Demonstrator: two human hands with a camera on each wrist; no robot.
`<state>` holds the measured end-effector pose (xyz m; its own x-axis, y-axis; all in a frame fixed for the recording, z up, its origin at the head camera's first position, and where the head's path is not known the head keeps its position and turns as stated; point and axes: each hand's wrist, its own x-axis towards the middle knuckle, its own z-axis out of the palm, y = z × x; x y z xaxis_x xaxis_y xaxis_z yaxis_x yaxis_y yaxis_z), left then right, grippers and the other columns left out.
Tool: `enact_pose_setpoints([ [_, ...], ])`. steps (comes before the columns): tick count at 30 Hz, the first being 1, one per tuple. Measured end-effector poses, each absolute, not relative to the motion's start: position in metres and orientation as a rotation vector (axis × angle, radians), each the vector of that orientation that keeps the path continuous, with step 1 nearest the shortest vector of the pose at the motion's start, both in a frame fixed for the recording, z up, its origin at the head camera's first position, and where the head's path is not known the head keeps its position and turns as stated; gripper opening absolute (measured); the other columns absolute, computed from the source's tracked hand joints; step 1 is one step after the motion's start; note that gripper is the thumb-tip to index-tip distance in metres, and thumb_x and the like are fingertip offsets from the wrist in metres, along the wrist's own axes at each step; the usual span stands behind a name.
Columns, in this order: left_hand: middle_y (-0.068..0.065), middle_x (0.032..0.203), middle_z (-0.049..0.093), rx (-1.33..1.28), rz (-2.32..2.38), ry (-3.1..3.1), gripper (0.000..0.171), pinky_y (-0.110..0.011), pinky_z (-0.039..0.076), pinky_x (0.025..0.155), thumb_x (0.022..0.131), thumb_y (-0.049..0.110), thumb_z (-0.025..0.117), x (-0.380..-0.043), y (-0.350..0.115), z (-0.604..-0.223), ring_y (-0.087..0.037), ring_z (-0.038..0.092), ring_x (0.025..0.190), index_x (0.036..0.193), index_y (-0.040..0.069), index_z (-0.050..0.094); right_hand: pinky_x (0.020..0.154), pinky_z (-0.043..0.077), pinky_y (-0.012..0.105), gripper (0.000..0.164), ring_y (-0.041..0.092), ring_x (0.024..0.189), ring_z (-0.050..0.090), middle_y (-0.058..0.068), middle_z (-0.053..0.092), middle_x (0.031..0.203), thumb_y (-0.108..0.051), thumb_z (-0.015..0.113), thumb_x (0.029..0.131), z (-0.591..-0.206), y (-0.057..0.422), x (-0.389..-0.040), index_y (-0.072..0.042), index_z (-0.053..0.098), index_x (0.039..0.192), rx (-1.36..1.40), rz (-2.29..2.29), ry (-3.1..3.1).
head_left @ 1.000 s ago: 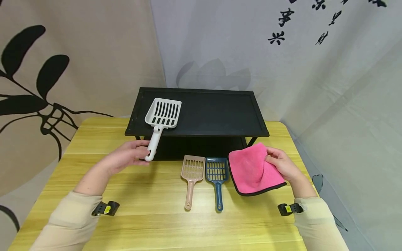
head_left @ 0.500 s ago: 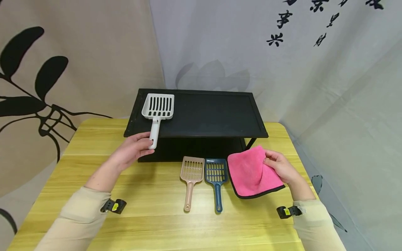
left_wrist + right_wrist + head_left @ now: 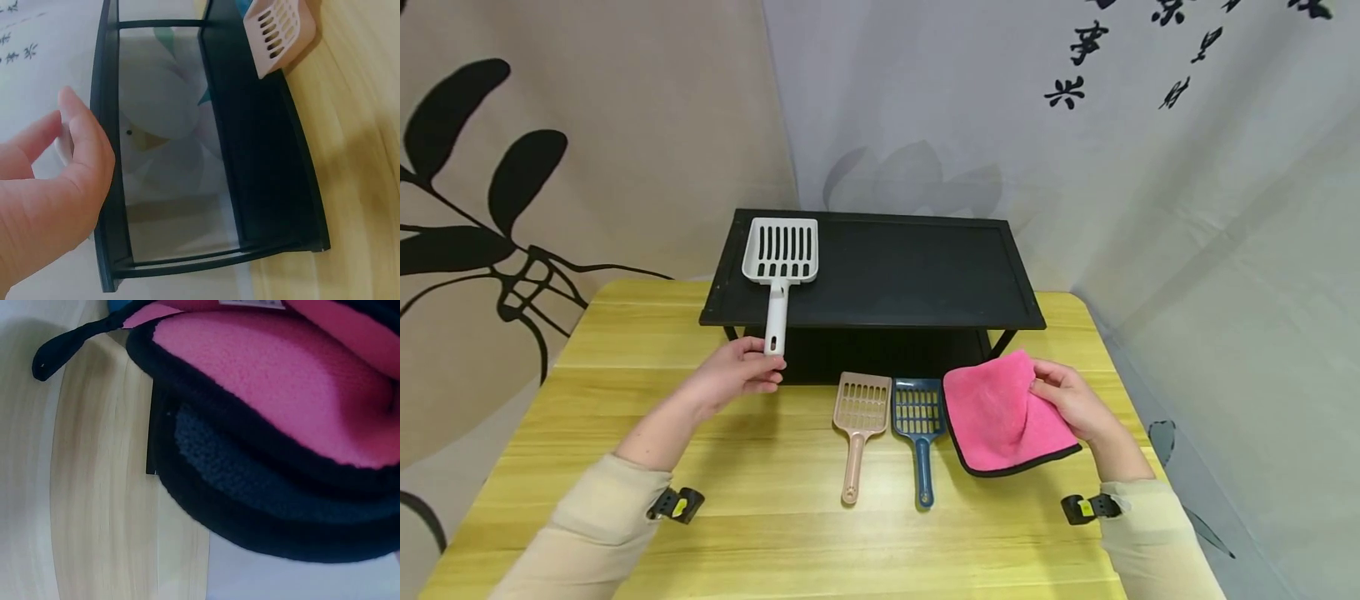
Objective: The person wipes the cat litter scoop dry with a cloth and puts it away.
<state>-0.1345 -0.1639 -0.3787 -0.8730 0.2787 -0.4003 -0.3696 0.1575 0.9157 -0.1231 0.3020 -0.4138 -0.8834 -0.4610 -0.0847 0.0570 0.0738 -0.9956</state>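
Note:
My left hand (image 3: 735, 377) pinches the handle end of a white litter scoop (image 3: 780, 250), whose slotted head lies over the left part of the black shelf's top (image 3: 910, 275). In the left wrist view the left hand (image 3: 62, 169) is beside the shelf's upper board, and only a sliver of the scoop handle (image 3: 64, 145) shows between thumb and fingers. On the right, my right hand (image 3: 1071, 400) pinches a pink cloth (image 3: 1000, 408) with black edging, which hangs down over the table. Close up in the right wrist view, the cloth (image 3: 269, 381) shows a dark grey reverse side.
A beige litter scoop (image 3: 862, 408) and a blue litter scoop (image 3: 919, 412) lie side by side on the wooden table (image 3: 790, 542), in front of the two-tier shelf. The cloth hangs close to the blue scoop's right. A printed curtain (image 3: 895, 100) stands behind.
The white scoop has moved up over the shelf top and turned straighter, its handle now pointing toward me. My left hand has shifted right with it. The right hand and cloth stay nearly still.

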Motion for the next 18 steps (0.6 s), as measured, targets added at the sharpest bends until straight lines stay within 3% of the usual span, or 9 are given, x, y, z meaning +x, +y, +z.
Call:
enact_pose_setpoints([
  [18, 0.009, 0.086, 0.06, -0.188, 1.754, 1.943, 0.041, -0.018, 0.053, 0.072, 0.097, 0.028, 0.049, -0.153, -0.162, -0.382, -0.002, 0.061, 0.075, 0.122, -0.003, 0.041, 0.069, 0.053, 0.02, 0.033, 0.005, 0.078, 0.062, -0.012, 0.062, 0.099, -0.008, 0.042, 0.098, -0.415, 0.303, -0.122, -0.034, 0.06, 0.11, -0.327, -1.834, 2.031],
])
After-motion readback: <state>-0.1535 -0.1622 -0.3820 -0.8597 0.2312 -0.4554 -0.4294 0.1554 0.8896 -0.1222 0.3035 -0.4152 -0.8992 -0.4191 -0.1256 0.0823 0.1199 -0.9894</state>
